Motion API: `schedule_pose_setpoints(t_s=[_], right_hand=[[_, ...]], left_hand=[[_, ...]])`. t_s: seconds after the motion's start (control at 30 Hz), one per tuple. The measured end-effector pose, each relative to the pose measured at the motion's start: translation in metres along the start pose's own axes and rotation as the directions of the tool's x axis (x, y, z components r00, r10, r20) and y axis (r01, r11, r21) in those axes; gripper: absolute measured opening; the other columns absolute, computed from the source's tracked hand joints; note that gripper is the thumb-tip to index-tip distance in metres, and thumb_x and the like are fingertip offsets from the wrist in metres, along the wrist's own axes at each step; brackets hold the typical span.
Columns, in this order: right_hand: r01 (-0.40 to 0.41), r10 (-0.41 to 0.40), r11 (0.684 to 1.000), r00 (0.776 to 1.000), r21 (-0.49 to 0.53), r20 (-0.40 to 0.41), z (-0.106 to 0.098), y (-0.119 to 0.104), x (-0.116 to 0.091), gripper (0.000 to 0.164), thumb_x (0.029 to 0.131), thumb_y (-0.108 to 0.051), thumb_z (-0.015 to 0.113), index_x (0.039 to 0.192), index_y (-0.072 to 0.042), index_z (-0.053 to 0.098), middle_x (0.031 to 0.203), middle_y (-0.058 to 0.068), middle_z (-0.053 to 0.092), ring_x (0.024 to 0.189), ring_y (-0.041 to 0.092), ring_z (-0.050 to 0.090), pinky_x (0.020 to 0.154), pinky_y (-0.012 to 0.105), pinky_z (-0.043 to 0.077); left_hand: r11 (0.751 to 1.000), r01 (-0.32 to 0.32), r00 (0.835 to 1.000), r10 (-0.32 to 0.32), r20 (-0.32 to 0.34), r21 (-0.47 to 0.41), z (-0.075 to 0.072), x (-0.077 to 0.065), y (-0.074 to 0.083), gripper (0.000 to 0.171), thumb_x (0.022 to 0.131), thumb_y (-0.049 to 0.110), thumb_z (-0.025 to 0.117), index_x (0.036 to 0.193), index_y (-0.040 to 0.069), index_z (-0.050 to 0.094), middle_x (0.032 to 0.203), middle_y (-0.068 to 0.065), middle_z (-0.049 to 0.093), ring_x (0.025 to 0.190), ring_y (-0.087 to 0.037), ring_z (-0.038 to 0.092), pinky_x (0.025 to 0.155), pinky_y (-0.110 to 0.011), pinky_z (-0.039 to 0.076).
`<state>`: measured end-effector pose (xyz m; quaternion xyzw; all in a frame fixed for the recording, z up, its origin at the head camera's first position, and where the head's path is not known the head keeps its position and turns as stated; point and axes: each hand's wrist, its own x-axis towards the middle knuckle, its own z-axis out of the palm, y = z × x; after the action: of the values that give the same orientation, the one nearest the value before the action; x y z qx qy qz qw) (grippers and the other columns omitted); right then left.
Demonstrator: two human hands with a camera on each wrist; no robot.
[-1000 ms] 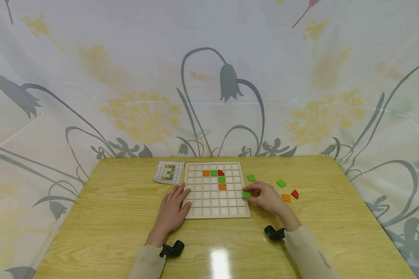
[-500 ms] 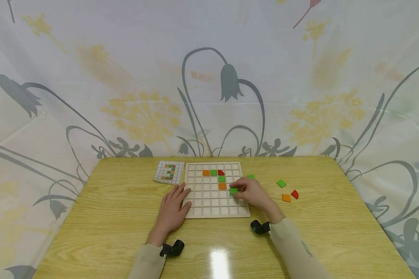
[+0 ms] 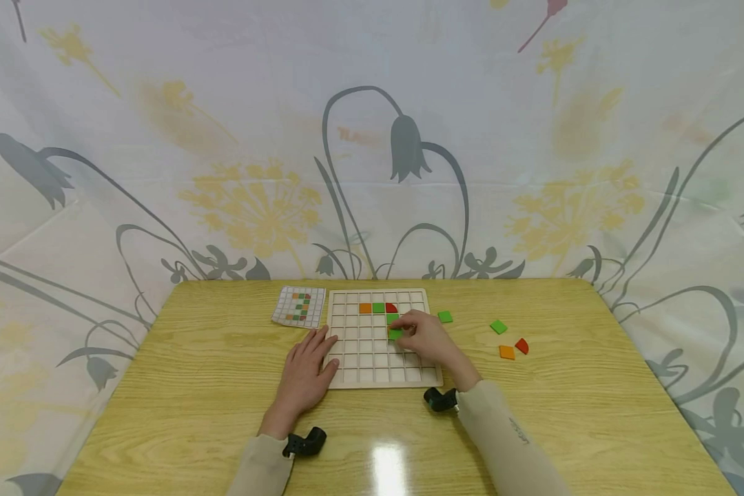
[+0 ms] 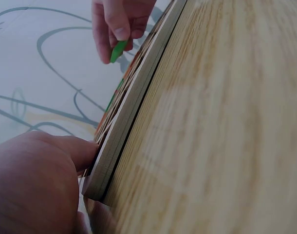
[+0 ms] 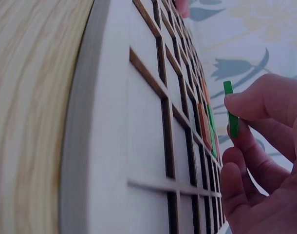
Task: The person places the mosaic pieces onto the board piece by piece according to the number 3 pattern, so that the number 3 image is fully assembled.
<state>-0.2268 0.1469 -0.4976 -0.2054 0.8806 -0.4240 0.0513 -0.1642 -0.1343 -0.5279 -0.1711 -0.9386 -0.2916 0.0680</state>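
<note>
Right hand point(image 3: 430, 337) has a green tile point(image 3: 395, 335) pinched between thumb and finger, just above the board point(image 3: 384, 386). Left hand point(image 3: 306, 375) lies with fingers loosely spread over the board's left edge, I'd guess so it won't slide. Card point(image 3: 282, 315) with a coloured "3" sits just beside it, presumably for easy checking. Loose tiles point(image 3: 499, 327) are on the counter point(image 3: 192, 386), right side, handy for that hand. Sleeve point(image 3: 505, 448) print's too small to read.

Free lane over the near cells of the grid board point(image 3: 366, 361), left grip point(image 3: 307, 368) blocking its left edge, right grip point(image 3: 426, 336) and pinched green square tile point(image 3: 395, 335) blocking the right middle, loose tiles point(image 3: 499, 327) low on the surface point(image 3: 372, 427) rightward, floral backdrop point(image 3: 372, 158) closing the far side.
</note>
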Motion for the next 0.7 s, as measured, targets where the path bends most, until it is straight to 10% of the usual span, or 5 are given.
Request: schedule_pose_setpoints(t_s=[0.7], right_hand=[[-0.062,0.061,0.997,0.998,0.047,0.013,0.021,-0.005,0.017,0.025,0.084,-0.001,0.070,0.107,-0.009,0.076,0.097,0.000,0.062,0.083,0.017,0.053,0.075,0.032,0.048]], left_hand=[[1.000,-0.002,1.000,0.002,-0.006,-0.010,0.000,-0.001,0.000,0.046,0.102,0.024,0.056,0.144,0.006,0.053,0.157,-0.014,0.037,0.145,-0.039,0.027,0.112,-0.062,0.022]])
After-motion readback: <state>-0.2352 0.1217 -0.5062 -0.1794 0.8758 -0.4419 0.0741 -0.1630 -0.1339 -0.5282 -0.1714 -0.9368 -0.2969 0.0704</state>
